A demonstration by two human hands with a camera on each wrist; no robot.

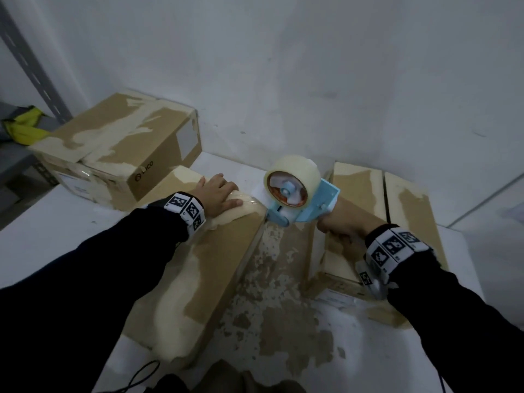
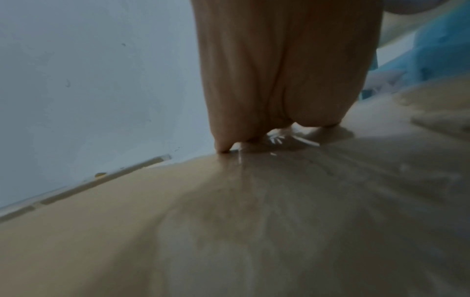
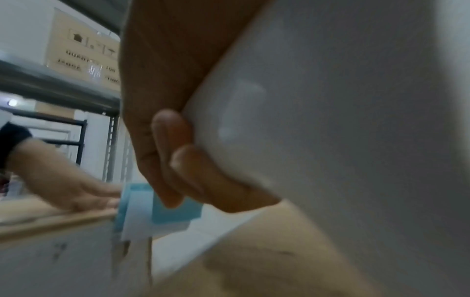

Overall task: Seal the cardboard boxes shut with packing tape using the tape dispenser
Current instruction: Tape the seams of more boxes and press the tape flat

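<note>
my left hand (image 1: 218, 194) lies flat, fingers straight and together, palm down on the far end of the long cardboard box (image 1: 215, 268) in front of me. the fingertips (image 2: 223, 147) press a glossy strip of clear tape (image 1: 243, 204) against the box top near its far edge; in the left wrist view the tape wrinkles under them. my right hand (image 1: 338, 222) is curled around the white handle (image 3: 343, 130) of the blue tape dispenser (image 1: 300, 199), with the fingers (image 3: 175, 160) wrapped over the handle's underside. the dispenser sits just past the far right corner of the long box, its front end touching or nearly touching the box edge beside my left fingertips; i cannot tell which. a roll of clear packing tape (image 1: 295, 173) is mounted on top of the dispenser, upright, orange-brown core facing me. the box surface shows pale torn patches along its length. a second flat cardboard box (image 1: 365, 191) lies to the right, under my right wrist, its top flaps meeting at a seam. a larger box printed "lico" (image 1: 130, 148) stands at the rear left, on top of another box, against the white wall (image 1: 283, 66). all boxes rest on a white table (image 1: 382, 350). a grey metal shelf (image 1: 28, 61) stands at far left, holding a yellow item (image 1: 24, 126).
</note>
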